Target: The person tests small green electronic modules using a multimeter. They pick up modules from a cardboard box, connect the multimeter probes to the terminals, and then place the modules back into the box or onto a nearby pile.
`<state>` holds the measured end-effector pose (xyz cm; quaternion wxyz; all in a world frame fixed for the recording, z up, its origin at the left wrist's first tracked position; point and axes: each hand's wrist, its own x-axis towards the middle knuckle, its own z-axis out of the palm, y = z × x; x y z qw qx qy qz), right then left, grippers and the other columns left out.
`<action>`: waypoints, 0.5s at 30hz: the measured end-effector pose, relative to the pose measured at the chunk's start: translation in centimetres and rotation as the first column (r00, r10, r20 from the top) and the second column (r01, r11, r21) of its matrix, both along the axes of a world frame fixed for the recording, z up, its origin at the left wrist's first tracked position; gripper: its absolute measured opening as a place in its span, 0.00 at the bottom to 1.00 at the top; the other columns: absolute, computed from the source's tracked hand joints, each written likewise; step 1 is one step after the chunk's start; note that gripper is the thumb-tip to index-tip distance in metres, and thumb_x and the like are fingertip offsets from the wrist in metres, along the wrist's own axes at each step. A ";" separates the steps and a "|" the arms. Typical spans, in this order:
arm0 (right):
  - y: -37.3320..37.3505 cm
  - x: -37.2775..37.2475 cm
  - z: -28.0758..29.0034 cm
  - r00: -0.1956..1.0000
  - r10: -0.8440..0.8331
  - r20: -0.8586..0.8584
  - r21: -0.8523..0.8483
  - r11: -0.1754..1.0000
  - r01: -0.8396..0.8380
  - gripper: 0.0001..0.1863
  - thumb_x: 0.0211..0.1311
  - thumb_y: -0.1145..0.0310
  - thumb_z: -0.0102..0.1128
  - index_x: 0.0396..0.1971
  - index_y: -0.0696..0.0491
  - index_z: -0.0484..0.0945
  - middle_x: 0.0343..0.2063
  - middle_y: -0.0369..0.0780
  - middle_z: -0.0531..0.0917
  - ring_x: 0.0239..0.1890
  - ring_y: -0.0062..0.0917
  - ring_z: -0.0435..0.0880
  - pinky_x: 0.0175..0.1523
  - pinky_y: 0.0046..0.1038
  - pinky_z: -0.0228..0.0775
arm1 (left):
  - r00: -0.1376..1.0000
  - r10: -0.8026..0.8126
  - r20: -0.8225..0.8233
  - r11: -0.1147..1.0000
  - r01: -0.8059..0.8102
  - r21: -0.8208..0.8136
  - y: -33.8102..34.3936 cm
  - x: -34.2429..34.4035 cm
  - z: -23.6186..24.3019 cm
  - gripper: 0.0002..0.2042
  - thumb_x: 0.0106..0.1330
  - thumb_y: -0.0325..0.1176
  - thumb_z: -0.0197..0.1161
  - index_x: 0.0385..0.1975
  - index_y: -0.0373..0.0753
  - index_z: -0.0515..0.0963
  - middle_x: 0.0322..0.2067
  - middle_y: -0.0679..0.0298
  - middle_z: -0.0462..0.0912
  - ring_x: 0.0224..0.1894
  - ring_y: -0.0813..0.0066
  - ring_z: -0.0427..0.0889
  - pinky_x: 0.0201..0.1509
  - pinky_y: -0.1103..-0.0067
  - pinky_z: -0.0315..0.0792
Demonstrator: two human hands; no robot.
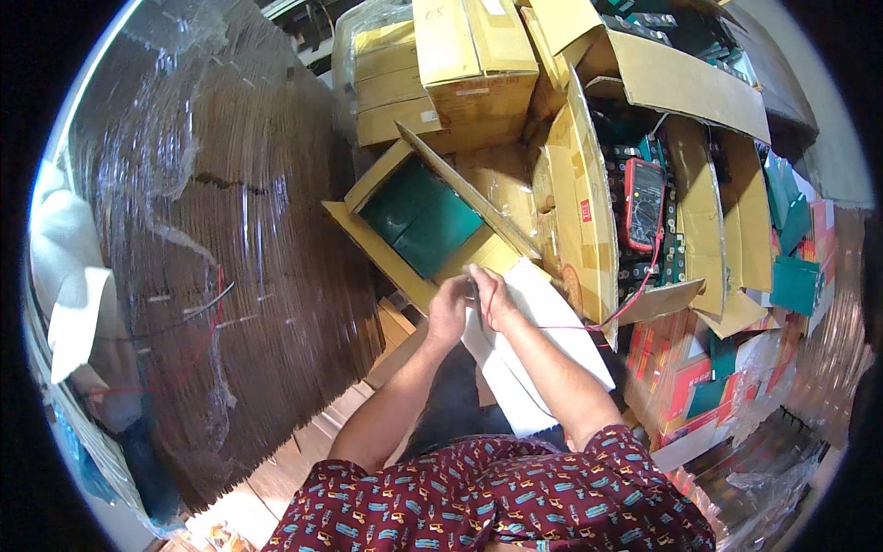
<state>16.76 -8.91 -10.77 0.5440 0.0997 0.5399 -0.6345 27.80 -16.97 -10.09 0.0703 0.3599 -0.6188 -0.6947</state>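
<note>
My left hand [449,308] and my right hand [492,299] meet at the centre, both closed round thin test leads, one dark, one red [575,327]. A white sheet or board [552,350] lies under them. Just beyond sits an open carton [368,179] with smooth green packs [423,221] inside. The red lead runs right to a red-and-black multimeter [644,204], which lies on dark, green-cased cells or batteries [673,258] in another open carton [579,212]. Exactly how my fingertips grip the leads is too small to tell.
Stacked cartons [474,37] stand at the back, more open cartons [690,78] at upper right. A tall plastic-wrapped brown stack [230,230] fills the left side. Red-printed boxes [681,386] with green pieces [796,285] lie at the right. A white cloth-like item [69,239] is at the far left.
</note>
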 end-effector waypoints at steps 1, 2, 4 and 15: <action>-0.5 0.2 0.1 0.990 0.094 -0.101 0.015 0.996 -0.093 0.29 0.78 0.50 0.60 0.66 0.56 0.75 0.47 0.41 0.85 0.51 0.29 0.84 0.58 0.34 0.77 | 0.983 0.183 0.019 0.941 -0.181 0.287 0.0 0.3 -1.4 0.16 0.73 0.22 0.52 0.57 0.38 0.77 0.52 0.57 0.83 0.58 0.58 0.82 0.60 0.63 0.79; -0.1 0.1 0.0 0.878 0.248 -0.410 0.149 0.968 -0.204 0.31 0.78 0.53 0.61 0.70 0.57 0.69 0.57 0.45 0.83 0.55 0.33 0.84 0.62 0.37 0.76 | 0.935 0.256 0.245 0.821 -0.344 0.456 -0.2 -1.4 0.2 0.15 0.76 0.29 0.50 0.57 0.37 0.77 0.54 0.56 0.82 0.61 0.60 0.80 0.62 0.62 0.79; 1.2 -1.5 -3.2 0.804 0.418 -0.423 0.121 0.906 -0.407 0.41 0.76 0.65 0.60 0.81 0.53 0.48 0.73 0.51 0.69 0.63 0.34 0.80 0.67 0.37 0.74 | 0.950 0.141 0.279 0.782 -0.280 0.557 0.2 -2.1 1.8 0.19 0.76 0.41 0.53 0.60 0.39 0.75 0.55 0.56 0.82 0.61 0.59 0.80 0.63 0.61 0.76; -0.9 -3.7 2.4 0.605 0.777 -0.174 0.094 0.625 -0.775 0.62 0.58 0.75 0.65 0.83 0.49 0.27 0.67 0.58 0.75 0.42 0.27 0.84 0.47 0.29 0.81 | 0.965 0.174 0.194 0.688 -0.260 0.677 1.0 1.5 -0.2 0.17 0.82 0.39 0.54 0.62 0.35 0.70 0.53 0.55 0.81 0.54 0.66 0.83 0.55 0.70 0.78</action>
